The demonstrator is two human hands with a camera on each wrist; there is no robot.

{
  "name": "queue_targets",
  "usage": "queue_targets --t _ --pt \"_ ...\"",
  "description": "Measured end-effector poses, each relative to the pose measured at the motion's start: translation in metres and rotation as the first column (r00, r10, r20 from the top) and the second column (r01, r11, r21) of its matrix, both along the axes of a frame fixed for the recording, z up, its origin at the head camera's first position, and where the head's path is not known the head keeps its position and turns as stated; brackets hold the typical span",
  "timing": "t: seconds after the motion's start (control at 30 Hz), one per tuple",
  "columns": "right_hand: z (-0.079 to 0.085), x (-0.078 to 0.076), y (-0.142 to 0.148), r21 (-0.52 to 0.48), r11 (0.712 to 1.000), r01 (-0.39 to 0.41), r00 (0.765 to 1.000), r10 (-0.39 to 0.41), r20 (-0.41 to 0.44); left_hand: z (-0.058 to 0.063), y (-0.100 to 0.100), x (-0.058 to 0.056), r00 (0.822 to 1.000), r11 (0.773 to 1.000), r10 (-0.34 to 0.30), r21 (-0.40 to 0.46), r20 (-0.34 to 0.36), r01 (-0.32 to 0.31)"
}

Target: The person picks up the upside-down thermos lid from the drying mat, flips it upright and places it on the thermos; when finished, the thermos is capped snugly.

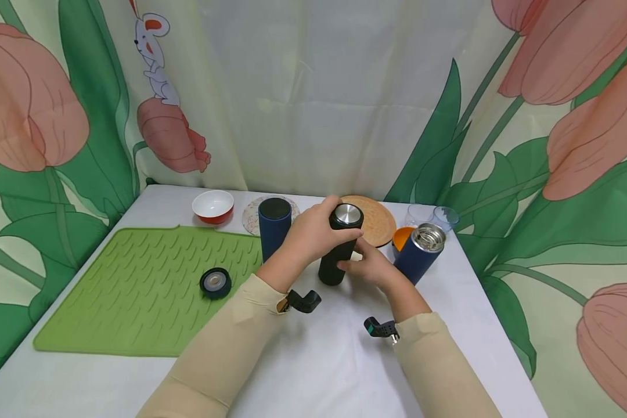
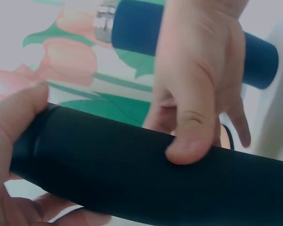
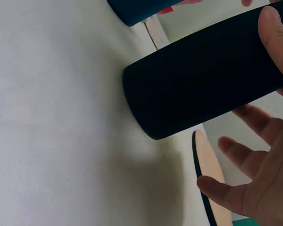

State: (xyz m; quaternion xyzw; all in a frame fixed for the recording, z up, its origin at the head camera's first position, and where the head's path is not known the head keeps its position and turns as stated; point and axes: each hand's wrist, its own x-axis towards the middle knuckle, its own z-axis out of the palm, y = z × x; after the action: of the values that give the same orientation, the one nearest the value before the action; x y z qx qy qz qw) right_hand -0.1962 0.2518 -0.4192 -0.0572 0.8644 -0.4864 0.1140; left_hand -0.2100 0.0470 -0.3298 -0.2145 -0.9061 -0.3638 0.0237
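Head view: grips black bottle (image 1: 330, 270) with left hand (image 1: 314, 229) and right hand (image 1: 373, 267) (still capped), left of already uncapped blue bottle (image 1: 415, 262).

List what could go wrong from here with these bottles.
Several fingers of the right hand stand off the black bottle, so it might slip.
That hand is also near the uncapped blue bottle; a bump could tip it, spilling anything inside.
The left forearm overlaps the capped blue bottle in the head view and might brush it.

Three bottles (image 1: 335, 261), two glasses (image 1: 446, 217), one loose lid (image 1: 215, 283), one green mat (image 1: 151, 290).
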Motion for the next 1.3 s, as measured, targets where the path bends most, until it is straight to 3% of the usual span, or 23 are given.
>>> queue_targets --t 0.17,0.33,0.53,0.7,0.8,0.9,0.97,1.03,1.13,1.2,1.3 --pt "0.001 -0.001 0.0 -0.051 0.998 -0.028 1.0 0.028 0.0 0.007 -0.006 -0.006 0.995 0.995 -0.095 -0.015 0.025 0.095" --pt "0.001 0.0 0.001 -0.059 0.997 -0.045 0.999 0.045 0.004 0.008 -0.008 -0.008 0.99 0.991 -0.13 -0.026 0.058 0.132" --pt "0.003 -0.001 0.001 -0.053 0.998 -0.038 0.999 0.037 -0.019 0.005 0.0 0.003 0.998 0.998 -0.046 -0.034 0.044 0.048" --pt "-0.002 0.002 -0.004 -0.047 0.999 0.005 1.0 -0.005 -0.007 -0.001 -0.01 0.036 0.998 0.998 0.051 -0.025 0.039 -0.05" --pt "-0.005 0.011 -0.01 -0.032 0.999 0.032 0.999 -0.031 0.011 -0.007 -0.038 0.063 0.997 0.996 0.079 -0.051 -0.01 -0.08" --pt "-0.01 0.025 -0.013 0.024 0.999 0.038 0.999 -0.038 0.017 -0.019 -0.082 0.075 0.991 0.99 0.125 -0.058 -0.045 -0.128" --pt "-0.008 0.038 -0.012 0.082 0.996 0.034 0.999 -0.035 0.012 -0.029 -0.12 0.074 0.979 0.978 0.202 -0.044 -0.037 -0.203" --pt "-0.005 0.053 -0.009 0.151 0.988 0.021 1.0 -0.021 0.001 -0.039 -0.159 0.069 0.955 0.953 0.297 -0.054 0.002 -0.296" --pt "0.0 0.077 -0.004 0.209 0.978 0.022 1.0 -0.025 0.01 -0.053 -0.209 0.059 0.91 0.906 0.406 -0.169 0.08 -0.389" --pt "0.003 0.093 -0.002 0.202 0.979 0.025 1.0 -0.028 0.012 -0.064 -0.229 0.054 0.893 0.877 0.434 -0.28 0.116 -0.39" --pt "0.006 0.111 -0.004 0.152 0.988 0.028 1.0 -0.029 0.004 -0.078 -0.24 0.05 0.885 0.852 0.434 -0.393 0.166 -0.345"
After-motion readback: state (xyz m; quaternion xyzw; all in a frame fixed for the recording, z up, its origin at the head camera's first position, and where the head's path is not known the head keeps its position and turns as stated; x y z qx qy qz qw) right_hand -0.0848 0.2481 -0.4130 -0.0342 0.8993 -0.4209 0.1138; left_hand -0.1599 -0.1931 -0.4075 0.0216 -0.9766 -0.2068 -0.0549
